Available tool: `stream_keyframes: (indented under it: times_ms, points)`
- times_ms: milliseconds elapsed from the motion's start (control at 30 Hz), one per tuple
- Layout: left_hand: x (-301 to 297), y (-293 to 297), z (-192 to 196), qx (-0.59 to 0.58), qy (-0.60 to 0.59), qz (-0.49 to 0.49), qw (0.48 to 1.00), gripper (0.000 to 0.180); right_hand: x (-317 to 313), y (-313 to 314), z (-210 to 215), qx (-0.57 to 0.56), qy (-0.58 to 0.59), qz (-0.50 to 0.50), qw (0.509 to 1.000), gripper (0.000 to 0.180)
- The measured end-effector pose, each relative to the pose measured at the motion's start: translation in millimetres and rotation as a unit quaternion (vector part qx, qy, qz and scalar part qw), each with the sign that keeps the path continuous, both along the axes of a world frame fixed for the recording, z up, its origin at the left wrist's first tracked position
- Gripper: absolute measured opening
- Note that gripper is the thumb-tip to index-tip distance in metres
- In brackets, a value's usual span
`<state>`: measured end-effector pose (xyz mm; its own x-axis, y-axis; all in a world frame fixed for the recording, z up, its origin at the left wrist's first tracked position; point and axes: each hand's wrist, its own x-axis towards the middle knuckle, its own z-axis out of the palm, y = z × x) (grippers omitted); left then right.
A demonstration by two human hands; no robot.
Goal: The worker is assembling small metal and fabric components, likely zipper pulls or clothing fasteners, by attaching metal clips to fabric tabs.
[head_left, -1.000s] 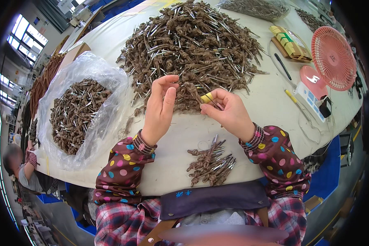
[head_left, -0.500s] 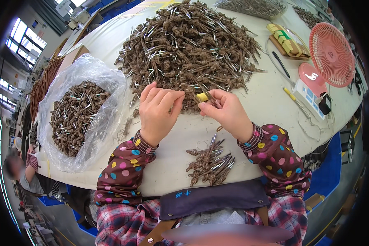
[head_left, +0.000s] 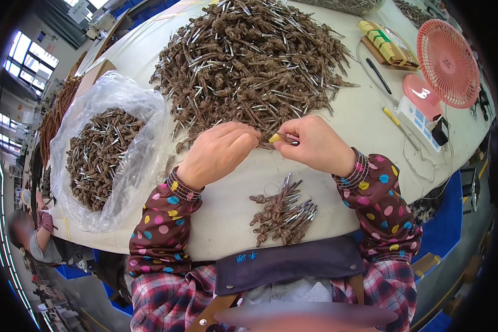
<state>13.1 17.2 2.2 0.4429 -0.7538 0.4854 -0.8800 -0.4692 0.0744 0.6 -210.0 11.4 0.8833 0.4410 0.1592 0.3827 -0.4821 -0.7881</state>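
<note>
A large heap of brown knotted cords with silvery tips (head_left: 249, 72) rises on the cream-covered table. At its near edge, my left hand (head_left: 218, 152) has its fingertips pinched on a brown knotted cord (head_left: 264, 136), mostly hidden by the fingers. My right hand (head_left: 318, 145) is closed on a small metal tool with a yellow wrap (head_left: 276, 137), close beside the left fingertips; its exact kind is hard to make out. Between my forearms lies a small bunch of the same knotted cords (head_left: 285, 213), near the table's front edge.
Left of my hands, a clear plastic bag (head_left: 149, 119) holds more knotted cords. At the right stand a pink fan (head_left: 447, 63) and a white power strip (head_left: 418, 124), with a black pen (head_left: 378, 76) and yellow-banded packets (head_left: 390, 44). Another person (head_left: 41, 243) is at the far left.
Both hands have come slightly nearer to me, and the left has shifted right, closer to the tool. The tool's metal part shows less now. The view has moved a little.
</note>
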Motion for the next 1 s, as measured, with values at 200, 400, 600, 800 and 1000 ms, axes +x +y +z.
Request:
stream_keyframes:
  times_ms: [200, 400, 600, 800, 1000]
  points:
    - [-8.1, -2.6, -7.1, -0.033, 0.246, 0.071, 0.966, 0.005, -1.2, 3.7, -1.2, 0.047, -0.013, -0.002, 0.999, 0.017]
    - [-11.1, -8.3, -14.3, -0.192, 0.478, 0.007, 0.857, 0.009, 8.3, 1.7, -17.9, 0.155, -0.017, 0.007, 0.988, 0.018]
    - [-11.9, -6.6, -17.1, -0.28, 0.584, -0.016, 0.762, 0.009, 10.2, 5.2, -16.4, 0.186, -0.027, -0.005, 0.982, 0.032]
    - [-5.7, -6.0, -22.2, -0.302, 0.453, 0.056, 0.837, 0.009, -2.9, 6.0, -7.5, 0.091, -0.126, -0.127, 0.98, 0.033]
    - [-9.0, -8.3, -23.3, -0.293, 0.355, 0.12, 0.88, 0.011, -12.3, 16.8, -16.4, -0.036, -0.213, -0.065, 0.974, 0.028]
